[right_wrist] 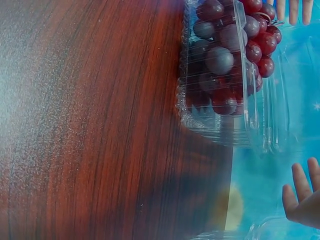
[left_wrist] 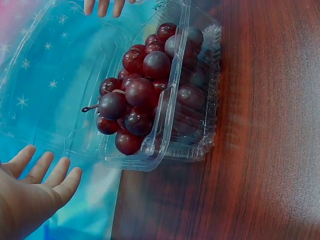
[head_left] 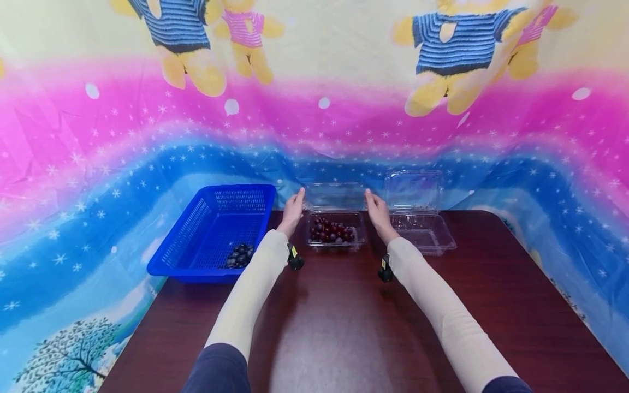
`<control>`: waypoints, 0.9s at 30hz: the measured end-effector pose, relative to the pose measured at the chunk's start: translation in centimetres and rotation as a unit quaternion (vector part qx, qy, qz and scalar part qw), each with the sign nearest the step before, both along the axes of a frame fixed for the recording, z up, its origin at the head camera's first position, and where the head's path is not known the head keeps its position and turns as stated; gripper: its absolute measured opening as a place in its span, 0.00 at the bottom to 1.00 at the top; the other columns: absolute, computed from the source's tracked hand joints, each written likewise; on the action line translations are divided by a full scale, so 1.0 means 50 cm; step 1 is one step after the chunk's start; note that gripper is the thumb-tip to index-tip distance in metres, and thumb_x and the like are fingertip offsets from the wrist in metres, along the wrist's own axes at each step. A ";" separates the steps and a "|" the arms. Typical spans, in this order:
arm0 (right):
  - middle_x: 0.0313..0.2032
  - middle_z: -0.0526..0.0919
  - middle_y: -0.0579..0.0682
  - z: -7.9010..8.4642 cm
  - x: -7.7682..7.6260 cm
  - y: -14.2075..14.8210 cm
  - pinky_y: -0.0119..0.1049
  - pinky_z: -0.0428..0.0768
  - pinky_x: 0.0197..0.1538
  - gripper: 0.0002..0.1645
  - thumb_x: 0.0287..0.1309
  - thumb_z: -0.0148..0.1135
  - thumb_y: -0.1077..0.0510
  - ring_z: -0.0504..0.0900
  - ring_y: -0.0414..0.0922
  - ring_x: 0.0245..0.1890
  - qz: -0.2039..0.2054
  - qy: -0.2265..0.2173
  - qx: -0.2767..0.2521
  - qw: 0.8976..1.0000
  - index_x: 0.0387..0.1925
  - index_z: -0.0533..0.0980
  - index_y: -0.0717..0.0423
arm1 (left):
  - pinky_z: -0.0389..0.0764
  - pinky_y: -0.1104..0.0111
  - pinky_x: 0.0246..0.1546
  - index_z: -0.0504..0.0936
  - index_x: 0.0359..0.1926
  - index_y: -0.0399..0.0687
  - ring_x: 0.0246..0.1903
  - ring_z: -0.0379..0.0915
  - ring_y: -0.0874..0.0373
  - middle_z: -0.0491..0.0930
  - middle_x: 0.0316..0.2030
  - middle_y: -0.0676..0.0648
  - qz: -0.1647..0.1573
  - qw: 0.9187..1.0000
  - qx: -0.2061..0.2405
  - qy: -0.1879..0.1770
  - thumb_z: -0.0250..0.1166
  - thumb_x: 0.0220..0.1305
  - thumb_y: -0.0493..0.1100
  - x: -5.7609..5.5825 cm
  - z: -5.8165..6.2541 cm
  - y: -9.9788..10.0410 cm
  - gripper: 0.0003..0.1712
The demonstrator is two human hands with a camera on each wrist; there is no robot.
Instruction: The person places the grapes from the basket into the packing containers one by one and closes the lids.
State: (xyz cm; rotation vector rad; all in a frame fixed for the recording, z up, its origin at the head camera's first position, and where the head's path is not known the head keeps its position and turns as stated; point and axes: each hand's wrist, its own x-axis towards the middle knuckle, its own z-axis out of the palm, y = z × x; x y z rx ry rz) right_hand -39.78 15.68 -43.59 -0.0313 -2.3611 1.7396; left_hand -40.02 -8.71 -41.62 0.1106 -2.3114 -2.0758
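Observation:
A bunch of dark red grapes [left_wrist: 140,95] sits in a clear plastic clamshell box [head_left: 336,244] whose lid [head_left: 334,196] stands raised behind it. On the lid's left side is my left hand [head_left: 292,212], its fingers straight and spread in the left wrist view. My right hand [head_left: 377,213] is on the lid's right side, fingers likewise extended in the right wrist view. Neither hand holds anything, and a small gap shows between the left fingers [left_wrist: 60,172] and the box. Whether the right fingertips touch the lid I cannot tell.
A blue plastic basket [head_left: 184,229] with dark grapes [head_left: 239,255] inside stands at the left, past the table's edge. To the right is a second clear clamshell box [head_left: 425,237], lid up. A patterned cloth [head_left: 319,125] hangs behind the brown table [head_left: 339,322].

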 end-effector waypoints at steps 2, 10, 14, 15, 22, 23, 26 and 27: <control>0.57 0.73 0.62 0.000 0.001 -0.001 0.50 0.67 0.60 0.43 0.63 0.37 0.30 0.72 0.58 0.56 -0.003 0.000 0.002 1.000 0.61 0.68 0.59 | 0.66 0.50 0.58 0.68 0.60 0.39 0.47 0.67 0.50 0.71 0.47 0.40 0.001 1.000 -0.001 0.003 0.44 0.66 0.66 0.001 -0.001 0.000 0.38; 0.53 0.76 0.63 0.002 -0.001 -0.002 0.49 0.68 0.59 0.45 0.59 0.38 0.27 0.74 0.56 0.52 -0.012 -0.003 0.002 1.000 0.58 0.71 0.59 | 0.62 0.56 0.62 0.67 0.61 0.40 0.56 0.69 0.44 0.66 0.61 0.38 -0.005 1.000 -0.019 0.003 0.43 0.63 0.70 0.002 0.001 -0.004 0.42; 0.52 0.76 0.64 0.006 -0.002 -0.001 0.50 0.66 0.60 0.47 0.59 0.36 0.26 0.72 0.57 0.54 -0.012 -0.007 0.008 1.000 0.58 0.70 0.60 | 0.65 0.57 0.60 0.69 0.60 0.41 0.55 0.71 0.44 0.68 0.60 0.39 -0.005 1.000 -0.023 0.009 0.44 0.59 0.74 -0.011 -0.009 -0.007 0.46; 0.52 0.76 0.63 0.008 -0.001 -0.001 0.50 0.66 0.60 0.47 0.59 0.36 0.26 0.72 0.57 0.55 -0.013 -0.009 0.008 1.000 0.58 0.70 0.60 | 0.66 0.57 0.60 0.69 0.60 0.41 0.54 0.71 0.45 0.68 0.59 0.39 -0.004 1.000 -0.027 0.009 0.43 0.58 0.76 -0.012 -0.009 -0.007 0.47; 0.52 0.76 0.63 0.016 0.001 -0.003 0.52 0.65 0.59 0.51 0.55 0.36 0.22 0.71 0.58 0.55 -0.022 -0.025 0.012 0.999 0.58 0.70 0.60 | 0.62 0.54 0.62 0.67 0.61 0.41 0.56 0.69 0.43 0.67 0.60 0.40 -0.010 0.999 -0.048 -0.015 0.41 0.56 0.78 0.001 0.008 -0.007 0.50; 0.52 0.76 0.63 0.017 0.002 -0.003 0.52 0.65 0.59 0.51 0.55 0.36 0.22 0.71 0.59 0.55 -0.023 -0.026 0.010 0.999 0.58 0.70 0.60 | 0.62 0.54 0.62 0.68 0.61 0.41 0.56 0.69 0.43 0.68 0.60 0.40 -0.011 0.999 -0.048 -0.018 0.42 0.56 0.78 0.001 0.009 -0.008 0.50; 0.52 0.76 0.63 0.016 0.004 -0.003 0.51 0.66 0.59 0.51 0.54 0.37 0.22 0.72 0.59 0.55 -0.026 -0.030 0.007 0.999 0.58 0.71 0.60 | 0.62 0.54 0.62 0.67 0.61 0.40 0.57 0.68 0.42 0.68 0.59 0.39 -0.014 0.998 -0.051 -0.029 0.43 0.56 0.77 0.003 0.011 -0.008 0.50; 0.52 0.77 0.63 0.015 0.005 -0.003 0.51 0.67 0.58 0.51 0.53 0.38 0.21 0.72 0.58 0.54 -0.027 -0.031 0.005 0.999 0.57 0.72 0.59 | 0.63 0.54 0.61 0.67 0.61 0.41 0.56 0.69 0.43 0.69 0.58 0.39 -0.012 0.998 -0.056 -0.031 0.42 0.56 0.78 0.004 0.011 -0.008 0.50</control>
